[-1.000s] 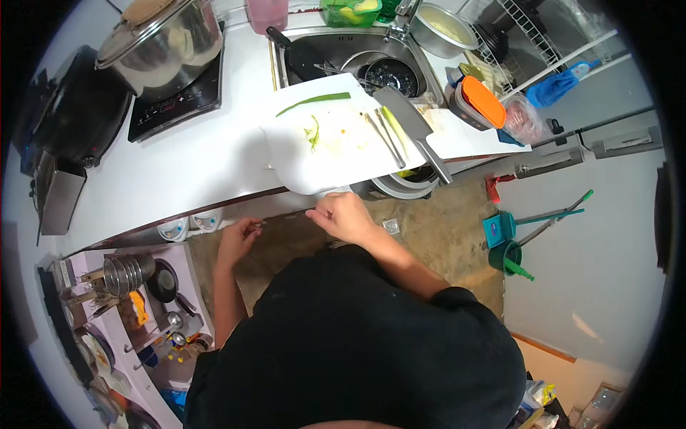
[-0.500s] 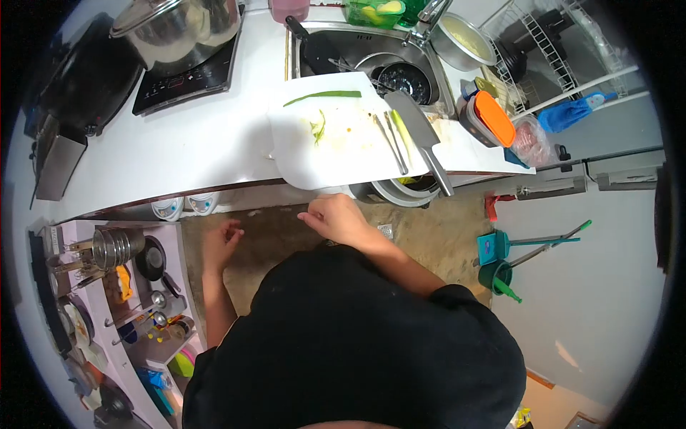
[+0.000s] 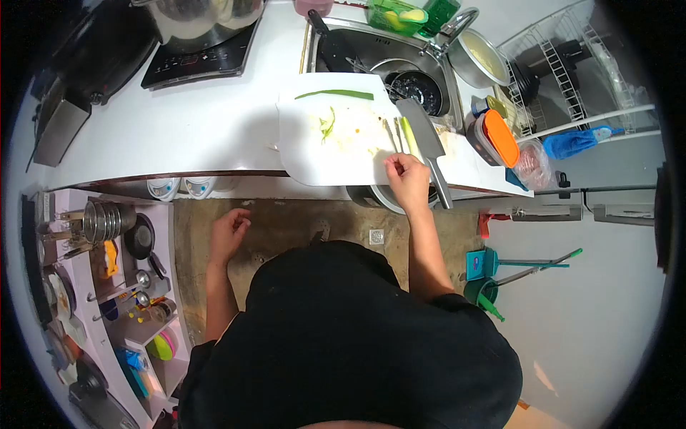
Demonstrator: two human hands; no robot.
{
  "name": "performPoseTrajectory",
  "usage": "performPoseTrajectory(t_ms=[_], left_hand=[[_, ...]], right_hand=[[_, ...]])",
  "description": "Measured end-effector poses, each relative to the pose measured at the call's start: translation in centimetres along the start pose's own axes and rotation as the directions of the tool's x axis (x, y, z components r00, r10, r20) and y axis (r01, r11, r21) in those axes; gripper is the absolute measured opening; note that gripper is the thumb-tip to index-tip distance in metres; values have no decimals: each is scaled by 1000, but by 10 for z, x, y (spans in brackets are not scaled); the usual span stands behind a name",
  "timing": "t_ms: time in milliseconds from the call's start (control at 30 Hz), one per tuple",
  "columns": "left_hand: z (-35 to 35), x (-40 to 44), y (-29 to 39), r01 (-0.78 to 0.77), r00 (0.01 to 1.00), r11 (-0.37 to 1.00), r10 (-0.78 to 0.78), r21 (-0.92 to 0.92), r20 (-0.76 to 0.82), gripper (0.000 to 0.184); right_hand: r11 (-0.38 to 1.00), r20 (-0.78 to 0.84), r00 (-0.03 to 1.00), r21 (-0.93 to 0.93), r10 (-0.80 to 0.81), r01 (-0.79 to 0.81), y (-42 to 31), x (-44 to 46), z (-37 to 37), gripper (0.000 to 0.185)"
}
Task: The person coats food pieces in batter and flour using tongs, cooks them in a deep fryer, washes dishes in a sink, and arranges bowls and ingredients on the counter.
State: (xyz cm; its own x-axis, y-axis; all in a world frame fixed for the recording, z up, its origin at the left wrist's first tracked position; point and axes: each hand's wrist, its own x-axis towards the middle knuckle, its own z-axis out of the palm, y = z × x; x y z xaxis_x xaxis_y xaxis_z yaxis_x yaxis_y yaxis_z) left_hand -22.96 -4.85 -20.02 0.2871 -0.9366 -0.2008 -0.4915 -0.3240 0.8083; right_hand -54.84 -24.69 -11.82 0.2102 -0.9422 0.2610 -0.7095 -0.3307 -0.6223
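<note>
My right hand (image 3: 409, 182) is over the front right of a white cutting board (image 3: 307, 161). Its fingers are closed around the near end of slim metal tongs (image 3: 397, 136), whose two thin arms show past the fingertips. Beside them lies a pale green stalk piece (image 3: 407, 134), then a cleaver (image 3: 426, 136) with its grey handle over the counter edge. A long green strip (image 3: 334, 94) and a small curled green scrap (image 3: 327, 123) lie on the board. My left hand (image 3: 230, 232) hangs below the counter, holding nothing, fingers loosely curled and apart.
Behind the board is a sink (image 3: 379, 43) with a black pan (image 3: 416, 89) in it. A pot (image 3: 207, 25) stands on the induction cooker (image 3: 200, 61). To the right are an orange-lidded container (image 3: 500, 139) and a dish rack (image 3: 557, 68). Shelves (image 3: 153, 343) stand at lower left.
My right hand has moved up and right from below the board's edge onto the tongs. The left hand has shifted slightly right. The whole view has shifted a little.
</note>
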Motion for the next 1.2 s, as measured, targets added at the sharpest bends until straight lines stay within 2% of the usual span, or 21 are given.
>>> performPoseTrajectory(t_ms=[67, 200, 300, 367, 400, 433, 467, 500, 567, 633, 667, 767, 900, 1000, 1067, 1100, 1133, 1200], left_hand=[[0, 0, -10, -9, 1000, 995, 7, -101, -11, 22], [-5, -6, -12, 19, 999, 995, -21, -95, -25, 23], [-8, -10, -14, 32, 999, 997, -33, -70, -15, 26], [-8, -12, -16, 7, 998, 982, -18, -187, -59, 18], [-9, -14, -17, 7, 998, 983, -18, -185, -61, 18], [-14, -17, -5, 67, 994, 992, -75, -109, -76, 7], [-16, -18, 1, 128, 987, 991, -130, -32, -96, 9], [-16, -20, -4, 126, 987, 992, -128, -31, -97, 9], [-16, -22, -18, 3, 968, 999, 10, 51, -250, 27], [-17, -24, -15, -3, 963, 997, 25, 83, -269, 28], [-17, -24, -13, 4, 954, 993, 31, 116, -297, 29], [-14, -18, -27, 33, 949, 994, 2, 107, -315, 28], [-14, -12, -12, -17, 940, 992, 58, 123, -338, 28], [-10, -5, -23, 28, 945, 995, 5, 98, -326, 26], [-5, -4, -18, 15, 918, 1000, -18, -11, -396, 32], [-3, 1, -17, 14, 914, 1000, -17, -9, -405, 32], [-1, 8, -16, -135, 780, 906, 347, 401, -521, 29], [-5, 5, -15, -145, 569, 636, 680, 757, -462, 27]], right_hand=[[1000, 18, 1000, 8, -18, 18, 3, 0, 7, 7], [997, 62, 995, 15, -77, 77, -6, -6, 20, 11], [997, 132, 990, 61, -50, 42, -21, -11, 26, 11], [994, 156, 985, 100, -69, 54, -31, -16, 29, 10], [990, 184, 979, 128, -89, 66, -35, -20, 31, 9], [985, 210, 971, 157, -110, 77, -39, -23, 34, 9], [978, 233, 964, 192, -126, 81, -41, -28, 39, 8], [978, 230, 965, 193, -126, 81, -44, -33, 44, 8], [943, 223, 944, 282, -244, 177, -51, -43, 52, 7], [930, 288, 915, 314, -283, 189, -55, -51, 58, 6], [933, 329, 911, 336, -248, 133, -61, -54, 57, 5], [918, 305, 907, 355, -291, 176, -61, -59, 63, 6], [929, 275, 916, 308, -294, 206, -55, -54, 55, 7], [922, 238, 923, 319, -303, 220, -51, -48, 49, 7], [942, 252, 932, 281, -259, 186, -48, -45, 46, 7], [938, 250, 930, 287, -269, 194, -49, -44, 45, 7], [944, 264, 930, 277, -255, 180, -50, -43, 44, 6], [945, 284, 924, 275, -257, 178, -52, -43, 45, 6]])
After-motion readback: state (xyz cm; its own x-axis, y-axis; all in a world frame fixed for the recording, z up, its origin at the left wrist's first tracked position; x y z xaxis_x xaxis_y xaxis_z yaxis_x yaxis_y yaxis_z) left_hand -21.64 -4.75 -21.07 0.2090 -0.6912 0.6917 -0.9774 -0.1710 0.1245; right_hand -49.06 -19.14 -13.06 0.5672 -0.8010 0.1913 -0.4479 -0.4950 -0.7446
